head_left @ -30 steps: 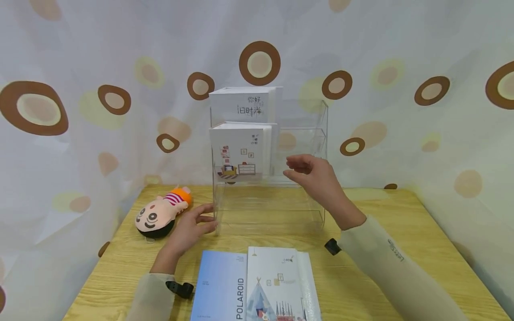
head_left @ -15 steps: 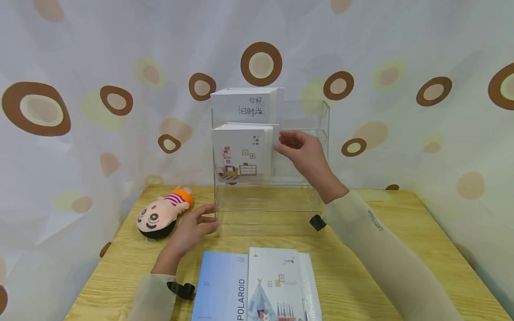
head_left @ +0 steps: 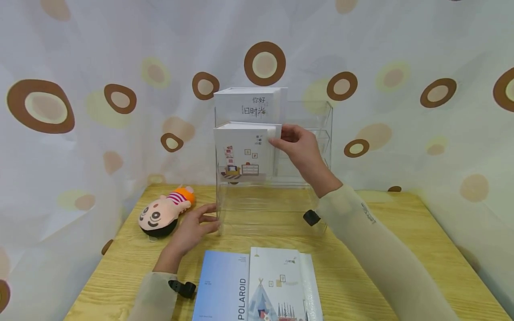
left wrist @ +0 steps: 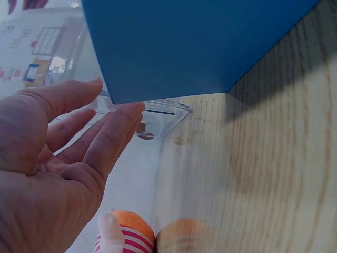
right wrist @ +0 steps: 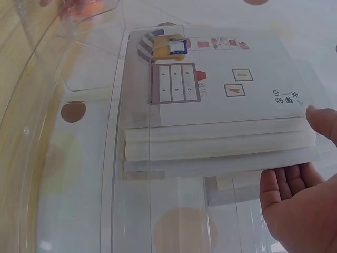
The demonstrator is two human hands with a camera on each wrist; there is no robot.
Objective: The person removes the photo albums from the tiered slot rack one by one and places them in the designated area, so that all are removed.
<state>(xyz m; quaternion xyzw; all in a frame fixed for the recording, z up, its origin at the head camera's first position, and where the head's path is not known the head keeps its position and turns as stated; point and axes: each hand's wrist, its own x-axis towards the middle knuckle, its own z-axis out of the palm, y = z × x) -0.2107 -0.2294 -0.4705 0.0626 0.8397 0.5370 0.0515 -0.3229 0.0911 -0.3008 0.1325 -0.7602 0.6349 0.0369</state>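
A clear tiered rack (head_left: 273,218) stands on the table. In its middle tier is a thick white book (head_left: 241,151) with a drawing of a chair and drawers on its cover. My right hand (head_left: 301,145) pinches that book's upper right edge, thumb at the front cover and fingers behind, as the right wrist view shows at the book's pages (right wrist: 221,142). Another white book (head_left: 237,104) with dark lettering stands in the top tier behind. My left hand (head_left: 196,227) touches the rack's lower left side, its fingers loosely extended and thumb apart (left wrist: 68,142).
In front of the rack lie a blue POLAROID book (head_left: 222,285) and a white book with a tent drawing (head_left: 273,281), side by side. A plush doll (head_left: 164,211) in orange and stripes lies left of the rack. A spotted curtain (head_left: 401,147) hangs behind the table.
My right hand has moved up and left from beside the rack's right part to the middle-tier book and now pinches its edge. The left hand stays at the rack's side.
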